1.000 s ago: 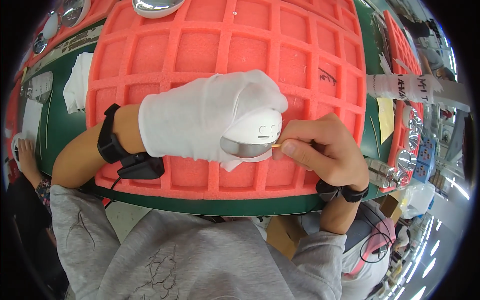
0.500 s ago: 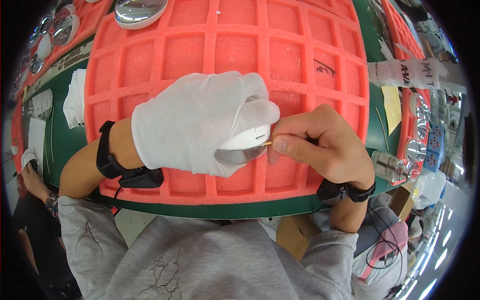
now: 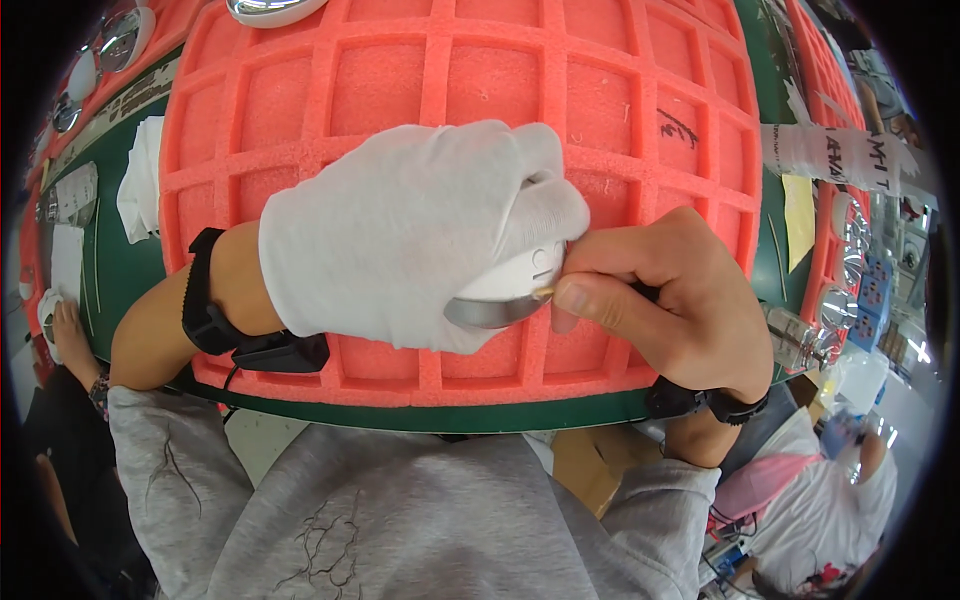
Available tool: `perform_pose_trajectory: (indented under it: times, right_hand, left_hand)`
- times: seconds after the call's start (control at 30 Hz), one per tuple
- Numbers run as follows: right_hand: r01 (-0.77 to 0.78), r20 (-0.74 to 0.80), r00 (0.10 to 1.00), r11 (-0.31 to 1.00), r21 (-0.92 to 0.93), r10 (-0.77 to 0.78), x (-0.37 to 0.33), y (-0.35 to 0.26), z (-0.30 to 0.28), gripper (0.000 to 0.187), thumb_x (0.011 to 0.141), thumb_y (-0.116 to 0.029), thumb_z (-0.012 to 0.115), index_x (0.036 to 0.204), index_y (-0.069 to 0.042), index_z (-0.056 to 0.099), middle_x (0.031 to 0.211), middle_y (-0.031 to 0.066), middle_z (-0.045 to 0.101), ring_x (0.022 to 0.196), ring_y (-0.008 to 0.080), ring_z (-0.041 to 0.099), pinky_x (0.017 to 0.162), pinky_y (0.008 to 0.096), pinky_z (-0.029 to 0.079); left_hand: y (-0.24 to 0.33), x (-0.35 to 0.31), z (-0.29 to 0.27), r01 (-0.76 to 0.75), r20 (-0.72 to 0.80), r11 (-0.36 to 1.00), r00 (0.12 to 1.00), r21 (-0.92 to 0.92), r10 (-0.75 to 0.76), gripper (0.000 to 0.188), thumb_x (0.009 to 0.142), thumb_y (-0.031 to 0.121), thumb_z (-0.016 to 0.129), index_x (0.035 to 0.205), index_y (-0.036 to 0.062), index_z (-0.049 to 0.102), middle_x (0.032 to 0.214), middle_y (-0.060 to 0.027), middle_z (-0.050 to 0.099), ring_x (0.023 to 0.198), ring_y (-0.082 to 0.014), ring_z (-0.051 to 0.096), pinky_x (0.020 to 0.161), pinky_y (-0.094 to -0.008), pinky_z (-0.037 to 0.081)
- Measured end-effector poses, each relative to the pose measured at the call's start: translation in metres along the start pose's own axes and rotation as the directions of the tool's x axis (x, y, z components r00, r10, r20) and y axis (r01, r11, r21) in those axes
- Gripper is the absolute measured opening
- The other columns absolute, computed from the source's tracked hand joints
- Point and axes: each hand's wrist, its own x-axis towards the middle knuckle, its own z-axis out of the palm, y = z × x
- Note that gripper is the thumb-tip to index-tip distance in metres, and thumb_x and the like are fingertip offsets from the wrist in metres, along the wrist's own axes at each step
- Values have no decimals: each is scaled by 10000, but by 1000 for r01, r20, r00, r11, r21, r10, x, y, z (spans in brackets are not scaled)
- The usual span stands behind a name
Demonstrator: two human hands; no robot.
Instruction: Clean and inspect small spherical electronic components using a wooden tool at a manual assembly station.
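Observation:
My left hand (image 3: 410, 235), in a white glove, is wrapped around a small white rounded part with a shiny metal rim (image 3: 500, 295). It holds the part just above the orange foam grid tray (image 3: 420, 90). My bare right hand (image 3: 665, 300) pinches a thin stick with a pale tip (image 3: 543, 292) and presses that tip against the part's right edge. Most of the part is hidden under the glove. Both wrists wear black bands.
The foam tray lies on a green table (image 3: 120, 260). A shiny metal-rimmed part (image 3: 270, 10) rests in a far cell. White cloth (image 3: 140, 180) lies left of the tray. More orange trays and metal parts sit at the right (image 3: 830, 270). Another person (image 3: 830, 500) sits lower right.
The view has closed in on both hands, which now sit lower and larger in the picture. The grip on the part and the stick's contact look unchanged.

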Motion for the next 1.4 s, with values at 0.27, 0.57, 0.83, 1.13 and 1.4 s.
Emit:
perform_pose_trajectory:
  times: [0.27,0.57,0.83,1.13,1.4]
  right_hand:
    - [-103,36,995,976,191,98,-4,14,-6,185,1011,-96,633,937,60,699,648,46,607,546,96,479,518,278,357]
    - [-96,7,995,991,88,96,-5,8,-3,98,961,-52,653,946,24,713,685,111,616,578,170,547,550,327,433]
    - [118,-22,992,988,-100,-121,1,7,-2,120,952,-73,686,914,37,715,712,137,673,569,231,611,541,303,443]
    - [145,-15,989,981,-132,-148,4,9,-3,130,958,-92,687,909,25,712,685,132,639,543,275,572,525,312,431]
    - [54,27,998,994,-100,-51,5,-1,-6,143,962,-99,681,914,33,706,660,138,623,519,226,558,515,313,411]
  left_hand:
    - [-3,-1,3,-9,-59,997,998,-70,4,502,657,219,897,1103,164,673,1076,-51,642,815,-277,678,677,-368,546]
    - [-1,-1,0,21,-27,993,999,-120,-24,514,644,220,907,1100,164,676,1075,-52,643,816,-274,680,687,-361,548]
    - [1,-2,4,14,-68,997,998,-81,-19,527,635,208,905,1104,161,668,1063,-63,645,839,-290,675,691,-374,544]
    - [-2,1,5,1,-64,995,998,-96,-7,499,655,210,900,1095,161,669,1051,-65,643,836,-296,672,683,-378,539]
    - [2,1,-1,42,-65,995,997,-87,-47,455,677,249,891,1066,157,673,1046,-66,641,836,-295,664,692,-384,540]
